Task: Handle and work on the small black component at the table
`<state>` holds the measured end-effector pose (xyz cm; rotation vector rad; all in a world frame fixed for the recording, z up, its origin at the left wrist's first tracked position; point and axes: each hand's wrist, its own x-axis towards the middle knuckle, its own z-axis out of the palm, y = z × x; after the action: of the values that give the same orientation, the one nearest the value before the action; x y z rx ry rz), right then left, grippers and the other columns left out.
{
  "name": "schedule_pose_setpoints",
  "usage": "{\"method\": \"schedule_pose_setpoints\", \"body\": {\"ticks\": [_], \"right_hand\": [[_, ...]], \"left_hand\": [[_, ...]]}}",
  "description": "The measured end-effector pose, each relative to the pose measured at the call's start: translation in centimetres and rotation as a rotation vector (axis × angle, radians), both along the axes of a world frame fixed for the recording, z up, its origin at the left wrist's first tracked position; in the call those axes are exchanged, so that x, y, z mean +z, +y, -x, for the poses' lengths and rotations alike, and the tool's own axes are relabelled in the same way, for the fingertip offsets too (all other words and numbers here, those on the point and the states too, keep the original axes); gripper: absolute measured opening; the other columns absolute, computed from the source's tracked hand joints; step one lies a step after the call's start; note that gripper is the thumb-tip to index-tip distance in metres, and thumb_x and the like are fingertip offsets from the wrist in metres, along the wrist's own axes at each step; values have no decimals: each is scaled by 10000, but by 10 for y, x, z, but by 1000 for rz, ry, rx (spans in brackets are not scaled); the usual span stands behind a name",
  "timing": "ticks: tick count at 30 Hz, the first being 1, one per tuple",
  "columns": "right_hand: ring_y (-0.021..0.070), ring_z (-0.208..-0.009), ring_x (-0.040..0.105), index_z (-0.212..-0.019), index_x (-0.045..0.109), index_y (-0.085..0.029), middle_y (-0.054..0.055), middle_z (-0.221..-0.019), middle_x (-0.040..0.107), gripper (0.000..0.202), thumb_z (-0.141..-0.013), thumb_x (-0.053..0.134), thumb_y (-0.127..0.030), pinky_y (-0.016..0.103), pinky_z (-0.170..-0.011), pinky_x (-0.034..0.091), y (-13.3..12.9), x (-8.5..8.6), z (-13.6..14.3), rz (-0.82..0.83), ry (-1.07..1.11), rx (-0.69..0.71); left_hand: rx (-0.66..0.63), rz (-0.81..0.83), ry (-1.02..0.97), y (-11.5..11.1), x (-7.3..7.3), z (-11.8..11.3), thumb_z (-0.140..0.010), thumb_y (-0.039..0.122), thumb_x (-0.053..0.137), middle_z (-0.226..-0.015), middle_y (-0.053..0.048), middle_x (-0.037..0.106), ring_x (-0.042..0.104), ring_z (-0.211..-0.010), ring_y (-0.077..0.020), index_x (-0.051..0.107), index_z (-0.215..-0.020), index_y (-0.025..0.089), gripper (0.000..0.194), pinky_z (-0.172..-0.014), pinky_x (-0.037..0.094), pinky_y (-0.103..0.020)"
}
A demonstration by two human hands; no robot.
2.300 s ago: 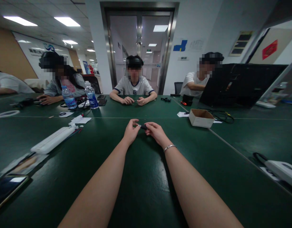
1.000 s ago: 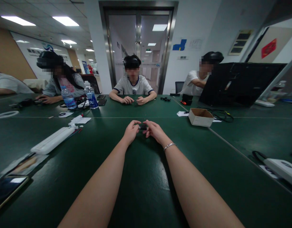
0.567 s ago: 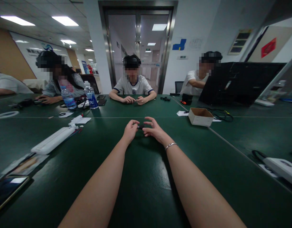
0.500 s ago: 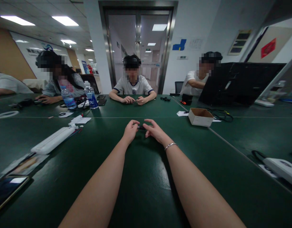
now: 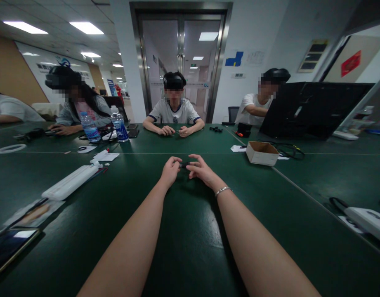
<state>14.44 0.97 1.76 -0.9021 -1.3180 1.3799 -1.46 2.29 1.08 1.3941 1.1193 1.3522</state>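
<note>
A small black object (image 5: pixel 184 164), too small to name, spans the gap between my two hands above the green table (image 5: pixel 190 222). My left hand (image 5: pixel 170 170) pinches its left end between thumb and fingertips. My right hand (image 5: pixel 202 170), with a silver bracelet at the wrist, has its thumb and a finger on the right end, and its index finger is raised away. Part of the object is hidden behind my right fingers.
To the right stand an open cardboard box (image 5: pixel 262 153) and a black monitor (image 5: pixel 313 109). Two water bottles (image 5: pixel 119 127), a white pouch-like item (image 5: pixel 70 181) and a phone (image 5: pixel 15 247) lie leftward. Across the table a person (image 5: pixel 174 109) in a headset sits with hands together.
The fingers of my right hand have shifted slightly on the black object, and more of it shows. My left hand stays in place. The whole view has moved very slightly.
</note>
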Motion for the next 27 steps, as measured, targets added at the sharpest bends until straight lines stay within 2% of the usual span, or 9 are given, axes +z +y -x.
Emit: {"method": "schedule_pose_setpoints", "body": {"ticks": [3, 7, 10, 11, 14, 16, 19, 23, 27], "right_hand": [[55, -402, 503, -1063, 560, -194, -8, -801, 652, 306, -799, 693, -271, 207, -466, 517, 0, 0, 0, 1, -39, 6], [77, -510, 595, -1121, 543, -233, 2, -945, 665, 474, -702, 753, -157, 198, -494, 533, 0, 0, 0, -23, 1, 30], [74, -443, 554, -1070, 573, -193, 7, -796, 660, 289, -808, 681, -247, 188, -450, 507, 0, 0, 0, 7, -46, 4], [64, -427, 537, -1060, 580, -192, 10, -812, 664, 276, -807, 681, -241, 187, -446, 505, 1, 0, 0, 0, -55, 4], [65, -504, 592, -1148, 564, -245, 17, -1007, 653, 489, -707, 755, -156, 191, -486, 535, 2, -1, 0, -25, -28, 8], [79, -505, 604, -1176, 555, -238, 16, -947, 647, 484, -734, 752, -213, 194, -471, 531, 3, -2, 0, 4, -27, -12], [55, -401, 518, -1135, 575, -193, -1, -800, 638, 353, -808, 681, -275, 193, -429, 508, 3, -3, 0, 10, -40, -9], [71, -480, 591, -1255, 501, -265, -3, -943, 658, 596, -718, 736, -158, 208, -492, 541, 2, -2, -1, -12, 10, 7], [76, -368, 487, -1121, 567, -163, -21, -636, 621, 328, -855, 648, -337, 196, -406, 475, 2, -1, 2, 2, -77, -28]], "left_hand": [[0, 4, 17, 1, -1, 0, -773, 185, 472, -564, 47, 458, 440, -495, -97, 559, -863, 169, 126, -509, 344, -196], [12, -10, 24, 0, 0, 0, -778, 172, 460, -568, 43, 467, 442, -499, -96, 564, -862, 165, 134, -510, 350, -196], [19, -8, 30, 0, 1, -1, -774, 165, 461, -586, 38, 479, 448, -508, -92, 566, -846, 165, 127, -518, 364, -193], [21, -3, 33, 0, 1, -2, -772, 165, 464, -585, 40, 476, 447, -507, -91, 565, -843, 165, 123, -519, 365, -191], [25, 3, 39, -1, 2, -2, -767, 179, 483, -593, 43, 470, 443, -505, -88, 563, -847, 167, 114, -519, 364, -190], [26, 2, 44, -1, 2, -2, -768, 188, 490, -605, 40, 474, 446, -508, -89, 563, -851, 167, 112, -520, 363, -192], [11, 14, 43, -2, 2, -1, -771, 188, 485, -585, 46, 460, 442, -501, -93, 560, -861, 172, 118, -522, 359, -196], [1, 13, 36, -3, 3, -1, -765, 178, 484, -568, 48, 451, 437, -498, -98, 558, -858, 170, 119, -528, 358, -200], [1, 5, 38, -3, 3, -1, -782, 171, 457, -563, 45, 453, 438, -499, -102, 557, -870, 166, 133, -522, 349, -202]]}}
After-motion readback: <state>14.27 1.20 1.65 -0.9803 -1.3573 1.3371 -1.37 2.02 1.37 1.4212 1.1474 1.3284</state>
